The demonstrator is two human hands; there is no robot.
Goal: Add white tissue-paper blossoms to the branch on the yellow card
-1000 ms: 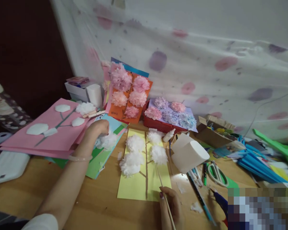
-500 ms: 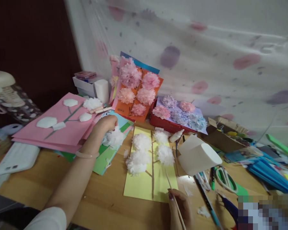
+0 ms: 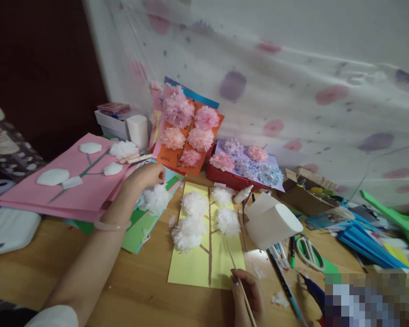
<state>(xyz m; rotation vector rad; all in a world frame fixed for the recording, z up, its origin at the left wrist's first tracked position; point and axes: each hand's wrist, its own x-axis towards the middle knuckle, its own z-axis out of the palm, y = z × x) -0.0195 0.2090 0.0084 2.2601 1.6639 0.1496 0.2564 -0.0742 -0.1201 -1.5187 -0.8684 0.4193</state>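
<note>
My left hand (image 3: 148, 175) reaches over the sheets at left, closed, its fingertips bent down onto a white tissue-paper flower (image 3: 156, 200). Part of the grip is hidden behind the hand. Lower down, my right hand (image 3: 247, 293) pinches a thin wooden stick (image 3: 237, 271), whose tip lies over the yellow paper (image 3: 191, 270), right of a painted brown stem (image 3: 210, 254). Several white fluffy flowers, such as one at the upper left (image 3: 194, 203) and one right of the stem (image 3: 227, 221), sit on this sheet.
Pink sheets (image 3: 98, 200) with white cutouts lie at left. An orange card (image 3: 167, 156) with pink flowers stands behind. A red basket (image 3: 213, 172) bears a purple flower card. Toward the right are a white paper roll (image 3: 272, 222), scissors (image 3: 310, 254), pens and a cardboard box (image 3: 300, 197).
The whole view has shifted slightly, so most things appear further left. Both hands keep nearly the same places relative to the papers, the left at the white flower, the right with the stick.
</note>
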